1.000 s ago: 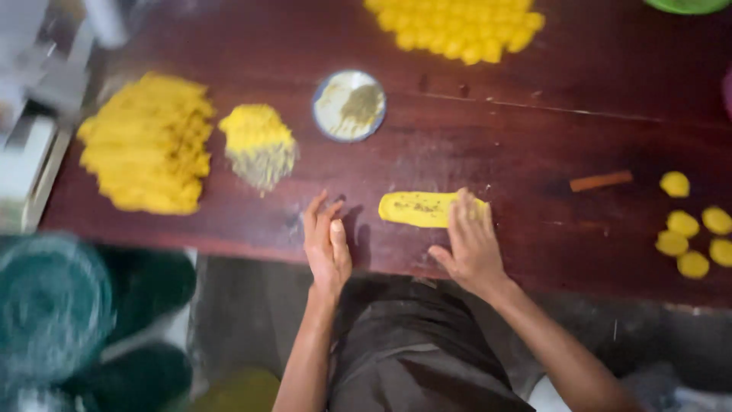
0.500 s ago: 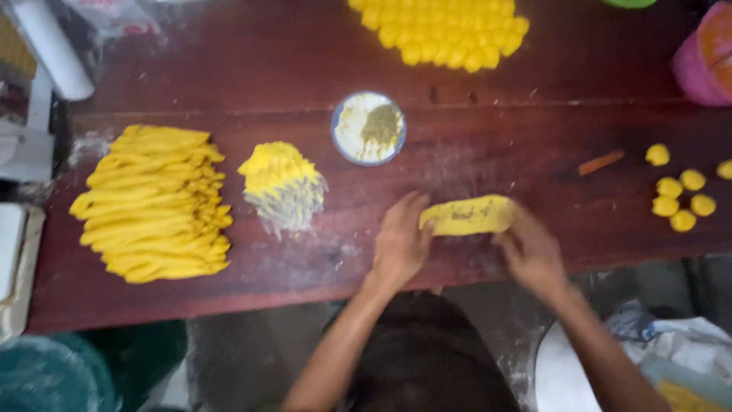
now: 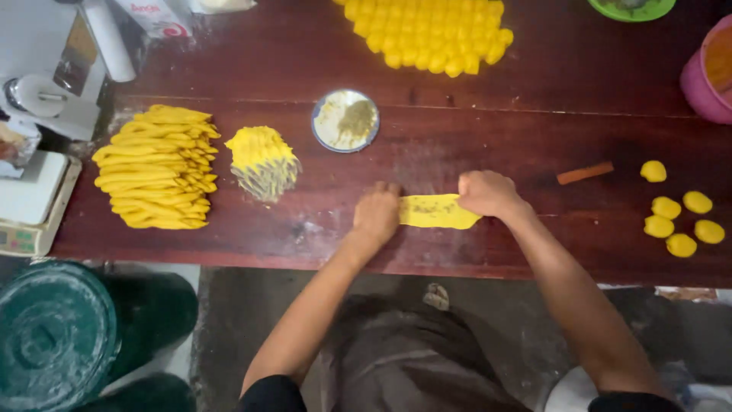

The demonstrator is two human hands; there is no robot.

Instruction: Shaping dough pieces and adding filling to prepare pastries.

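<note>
A flat yellow dough strip [image 3: 436,211] speckled with dark filling lies on the dark wooden table [image 3: 320,229]. My left hand [image 3: 377,214] grips its left end with curled fingers. My right hand [image 3: 488,193] holds its right end. A small round dish of greenish filling [image 3: 345,120] sits just beyond the strip.
A pile of long yellow rolled sticks [image 3: 156,168] and a small yellow heap [image 3: 261,156] lie at left. Yellow dough balls [image 3: 679,217] and a short brown stick [image 3: 585,173] sit at right. Many yellow pieces [image 3: 431,30] fill the far side. A scale [image 3: 30,206], a pink tub [image 3: 709,69].
The camera view shifted. My hands went from pressing flat on the dough strip to gripping its two ends, and the strip looks stretched longer.
</note>
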